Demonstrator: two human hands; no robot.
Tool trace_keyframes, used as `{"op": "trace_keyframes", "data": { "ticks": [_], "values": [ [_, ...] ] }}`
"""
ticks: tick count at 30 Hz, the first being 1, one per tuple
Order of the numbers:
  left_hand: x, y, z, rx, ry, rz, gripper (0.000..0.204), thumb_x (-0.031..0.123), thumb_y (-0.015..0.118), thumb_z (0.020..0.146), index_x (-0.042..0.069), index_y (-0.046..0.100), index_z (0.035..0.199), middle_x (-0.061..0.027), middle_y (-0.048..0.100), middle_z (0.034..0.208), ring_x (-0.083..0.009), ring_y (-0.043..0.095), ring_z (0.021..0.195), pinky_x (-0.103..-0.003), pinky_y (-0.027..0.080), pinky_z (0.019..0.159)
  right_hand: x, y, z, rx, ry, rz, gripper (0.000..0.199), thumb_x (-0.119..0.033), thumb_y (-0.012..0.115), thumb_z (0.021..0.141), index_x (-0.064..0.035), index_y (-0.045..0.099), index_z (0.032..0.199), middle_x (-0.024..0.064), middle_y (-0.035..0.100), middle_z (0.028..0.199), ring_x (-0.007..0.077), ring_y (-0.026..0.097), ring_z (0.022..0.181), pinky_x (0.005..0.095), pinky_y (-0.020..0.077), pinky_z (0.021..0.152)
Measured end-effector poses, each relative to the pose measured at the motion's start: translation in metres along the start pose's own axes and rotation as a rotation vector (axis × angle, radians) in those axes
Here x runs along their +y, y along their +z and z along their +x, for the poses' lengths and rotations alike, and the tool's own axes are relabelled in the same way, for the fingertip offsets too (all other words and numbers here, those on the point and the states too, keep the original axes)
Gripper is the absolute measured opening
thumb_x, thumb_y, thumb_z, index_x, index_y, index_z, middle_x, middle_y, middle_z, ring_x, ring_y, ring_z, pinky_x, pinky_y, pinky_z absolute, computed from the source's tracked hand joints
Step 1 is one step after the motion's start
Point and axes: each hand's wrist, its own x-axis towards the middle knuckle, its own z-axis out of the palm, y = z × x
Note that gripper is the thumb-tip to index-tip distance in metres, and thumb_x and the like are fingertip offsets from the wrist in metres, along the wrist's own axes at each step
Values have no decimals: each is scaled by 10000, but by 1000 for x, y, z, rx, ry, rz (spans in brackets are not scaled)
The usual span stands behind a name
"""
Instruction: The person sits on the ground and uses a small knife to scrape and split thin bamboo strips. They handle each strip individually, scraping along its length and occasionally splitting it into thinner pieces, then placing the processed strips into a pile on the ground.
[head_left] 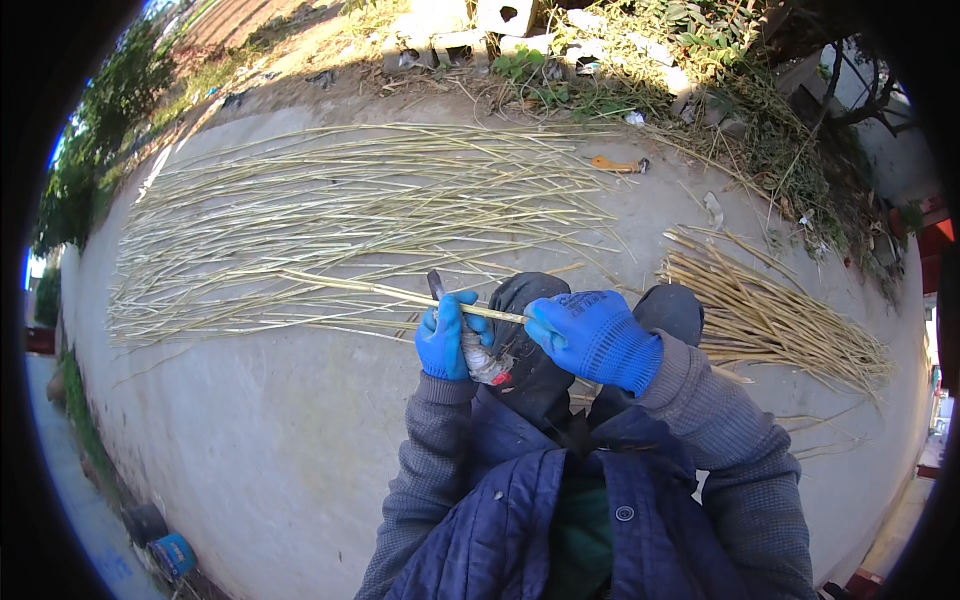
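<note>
Both the left hand point(452, 338) and the right hand point(594, 338) wear bright blue knit gloves, closed on a pale yellow-green stalk point(390, 291) and a knife point(476, 352) with a grey, taped handle. The sleeves are grey, the quilted vest point(560, 520) navy. Straw-yellow stalks point(340, 215) cover the beige concrete ground point(250, 440), beside a browner bundle point(770, 320) and an orange-handled tool point(618, 165).

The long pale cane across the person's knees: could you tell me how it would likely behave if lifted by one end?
The cane looks thin and very long, so it would probably sag and whip rather than stay rigid. It is likely light: the right hand pinches one end easily while the left hand holds it together with a knife. Being round, it may roll on the concrete.
</note>
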Motion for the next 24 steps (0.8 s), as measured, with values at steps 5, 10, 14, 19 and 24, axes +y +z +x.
{"op": "trace_keyframes", "data": {
  "ticks": [5,10,14,19,24],
  "values": [
    [11,18,-6,-80,-105,30,382,310,496,1044,-47,626,1087,-90,629,682,-194,591,518,-305,509,490,6,-8,-8,-2,-10,64,186,-259,587,935,-85,609,874,118,654,710,312,664,652,443,513,577],
    [-23,34,-19,-105,7,73,351,268,494,1039,-53,631,1072,-104,648,701,-184,608,544,-307,523,523,10,1,-3,-4,-16,101,170,-255,589,927,-93,621,885,106,665,745,306,671,687,441,519,598],
    [-26,39,-14,-69,217,404,313,230,504,1029,-53,637,1057,-119,661,717,-185,620,558,-299,515,521,10,1,0,93,-96,53,166,-248,636,922,-103,642,1004,113,666,759,315,659,633,414,519,549],
    [5,45,-3,7,-32,81,379,317,466,1054,-34,608,1081,-103,622,684,-199,592,527,-313,518,509,18,-20,-21,22,6,-46,130,-211,653,912,-90,653,962,105,679,813,302,667,668,390,526,568],
    [-1,57,-14,-141,-44,164,383,311,472,1048,-43,617,1055,-106,634,694,-178,596,534,-284,503,511,26,-25,-23,82,-110,64,146,-208,681,894,-74,673,951,117,677,797,294,668,656,396,535,579]
  ]
}}
